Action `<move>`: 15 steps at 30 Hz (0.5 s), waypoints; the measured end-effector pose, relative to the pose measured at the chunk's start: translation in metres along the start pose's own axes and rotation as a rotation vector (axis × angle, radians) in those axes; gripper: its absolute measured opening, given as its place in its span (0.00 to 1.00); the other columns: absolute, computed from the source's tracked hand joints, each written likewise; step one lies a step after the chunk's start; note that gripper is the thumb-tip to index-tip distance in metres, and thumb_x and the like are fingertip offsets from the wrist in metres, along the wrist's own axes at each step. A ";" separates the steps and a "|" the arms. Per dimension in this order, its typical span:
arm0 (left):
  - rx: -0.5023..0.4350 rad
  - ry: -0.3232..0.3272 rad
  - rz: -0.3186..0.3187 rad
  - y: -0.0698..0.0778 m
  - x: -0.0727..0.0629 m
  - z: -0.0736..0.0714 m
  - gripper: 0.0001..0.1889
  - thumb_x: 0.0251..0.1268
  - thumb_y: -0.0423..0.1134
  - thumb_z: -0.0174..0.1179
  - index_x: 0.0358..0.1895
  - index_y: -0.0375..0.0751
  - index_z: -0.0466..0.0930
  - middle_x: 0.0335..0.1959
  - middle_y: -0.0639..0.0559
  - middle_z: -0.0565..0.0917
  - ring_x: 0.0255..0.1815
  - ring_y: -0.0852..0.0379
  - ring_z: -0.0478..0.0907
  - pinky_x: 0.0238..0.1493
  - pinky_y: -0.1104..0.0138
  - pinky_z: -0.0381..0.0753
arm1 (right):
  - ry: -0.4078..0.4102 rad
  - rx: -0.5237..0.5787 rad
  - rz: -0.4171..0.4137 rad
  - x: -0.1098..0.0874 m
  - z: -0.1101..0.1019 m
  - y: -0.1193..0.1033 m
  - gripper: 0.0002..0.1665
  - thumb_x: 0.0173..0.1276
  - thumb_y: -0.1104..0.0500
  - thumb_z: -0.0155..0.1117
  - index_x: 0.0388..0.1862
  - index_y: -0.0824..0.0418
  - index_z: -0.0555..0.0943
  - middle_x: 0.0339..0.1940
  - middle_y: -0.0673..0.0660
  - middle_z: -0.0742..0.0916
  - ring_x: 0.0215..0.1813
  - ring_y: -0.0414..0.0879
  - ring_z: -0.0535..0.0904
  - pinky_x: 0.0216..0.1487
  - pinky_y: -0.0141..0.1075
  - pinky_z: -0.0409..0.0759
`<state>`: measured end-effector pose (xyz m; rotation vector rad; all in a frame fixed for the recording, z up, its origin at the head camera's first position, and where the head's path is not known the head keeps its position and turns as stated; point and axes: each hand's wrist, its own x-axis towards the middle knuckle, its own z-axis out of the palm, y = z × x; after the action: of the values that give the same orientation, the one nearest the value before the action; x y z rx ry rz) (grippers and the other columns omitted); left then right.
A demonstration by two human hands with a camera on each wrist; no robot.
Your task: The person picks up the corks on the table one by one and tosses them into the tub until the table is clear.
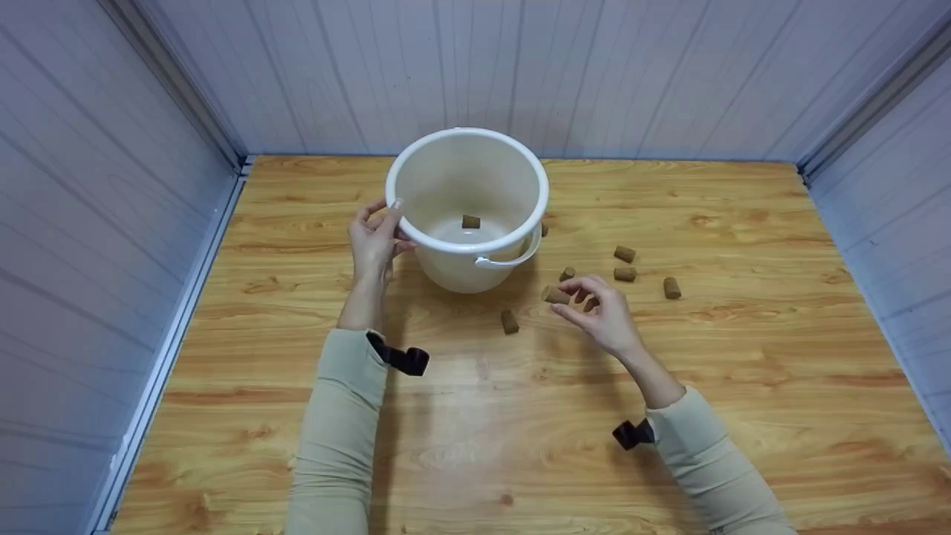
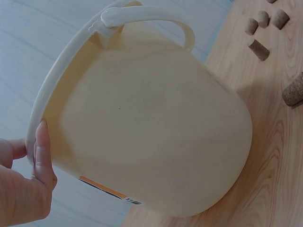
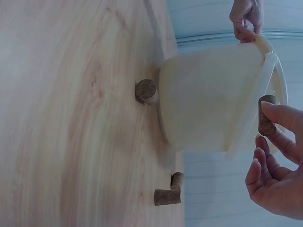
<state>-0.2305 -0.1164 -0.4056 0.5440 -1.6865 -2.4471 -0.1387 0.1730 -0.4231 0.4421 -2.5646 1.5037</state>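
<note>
the right grip (image 1: 605, 316) pinches one cork (image 1: 555, 295), the left grip (image 1: 373, 241) holds one bucket (image 1: 462, 269) with a second cork (image 1: 471, 221) inside.

Lit softly in the head view, glaring palely off the tabletop (image 1: 475, 446) at six o'clock, shadowed at four o'clock from the bucket (image 1: 462, 273); hazy, low-contrast in the right wrist view.

This is a plain booth, the wider building unclear, with pale panelled walls (image 1: 475, 74) on three sides of a wood-grain worktop (image 1: 490, 446) and strips (image 1: 177, 78) along the corners.
</note>
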 end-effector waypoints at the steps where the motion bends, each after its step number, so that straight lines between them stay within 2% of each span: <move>1: -0.030 -0.011 0.015 -0.008 0.009 -0.003 0.20 0.56 0.36 0.60 0.50 0.35 0.67 0.23 0.45 0.77 0.12 0.59 0.73 0.11 0.72 0.77 | 0.001 0.006 0.003 0.000 -0.001 -0.006 0.13 0.50 0.68 0.68 0.35 0.72 0.79 0.31 0.64 0.79 0.33 0.60 0.72 0.27 0.39 0.74; 6: -0.022 0.010 -0.005 -0.010 0.012 -0.003 0.20 0.55 0.36 0.61 0.49 0.36 0.67 0.26 0.41 0.77 0.13 0.58 0.73 0.12 0.72 0.78 | 0.002 0.018 0.014 0.002 -0.002 -0.016 0.13 0.51 0.68 0.67 0.36 0.73 0.78 0.34 0.64 0.80 0.34 0.59 0.73 0.30 0.41 0.74; 7: -0.021 0.010 -0.008 -0.009 0.011 -0.003 0.19 0.56 0.36 0.61 0.50 0.36 0.67 0.26 0.41 0.77 0.13 0.59 0.72 0.12 0.72 0.78 | 0.003 0.024 0.012 0.003 -0.002 -0.017 0.13 0.51 0.68 0.67 0.36 0.73 0.78 0.34 0.64 0.80 0.35 0.59 0.73 0.31 0.41 0.74; 8: 0.008 0.024 -0.019 -0.002 0.004 0.000 0.19 0.58 0.36 0.59 0.51 0.35 0.66 0.27 0.40 0.76 0.13 0.60 0.72 0.13 0.72 0.78 | 0.005 0.027 0.009 0.004 -0.002 -0.018 0.13 0.51 0.68 0.67 0.36 0.72 0.78 0.34 0.64 0.80 0.35 0.58 0.73 0.31 0.42 0.74; 15: 0.002 0.004 -0.044 0.005 -0.003 0.001 0.21 0.59 0.35 0.57 0.54 0.34 0.64 0.22 0.47 0.75 0.12 0.60 0.72 0.12 0.72 0.78 | 0.018 0.028 -0.030 0.011 -0.002 -0.029 0.12 0.52 0.68 0.67 0.36 0.72 0.79 0.32 0.64 0.79 0.34 0.57 0.73 0.31 0.41 0.74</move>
<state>-0.2285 -0.1170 -0.4001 0.5926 -1.6939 -2.4722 -0.1397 0.1598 -0.3951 0.4660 -2.5151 1.5290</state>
